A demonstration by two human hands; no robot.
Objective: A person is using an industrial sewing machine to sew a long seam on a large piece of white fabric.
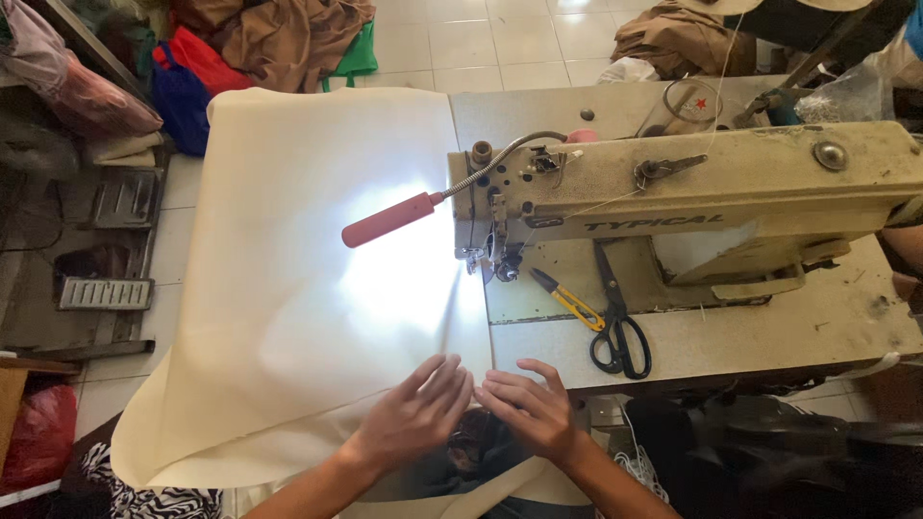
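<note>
Both hands lie flat and open on the near edge of a large sheet of cream fabric [288,288], gripping nothing. The left hand [418,411] has its fingers spread and pressed palm-down on the cloth; the right hand [527,408] sits just beside it, fingertips almost touching the left's, resting where the cloth's right edge meets the table [827,327]. Neither hand pinches or lifts the material.

The fabric is smooth, matte and fairly stiff-looking. It covers the left part of the table and hangs off its left and near sides, with a soft fold along the lower edge. Its right edge runs up toward the presser foot [478,258] of an industrial sewing machine [692,183], whose cream-painted metal body is worn and grimy. A small lamp with a red tubular head [389,220] on a flexible metal neck throws a bright white patch onto the cloth.

On the scuffed, pale table in front of the machine lie black-handled scissors [618,332] and yellow-handled thread snips [569,300], near each other and well apart from the hands. On the tiled floor beyond are heaps of brown cloth [288,34] and red and blue bags [192,72].
</note>
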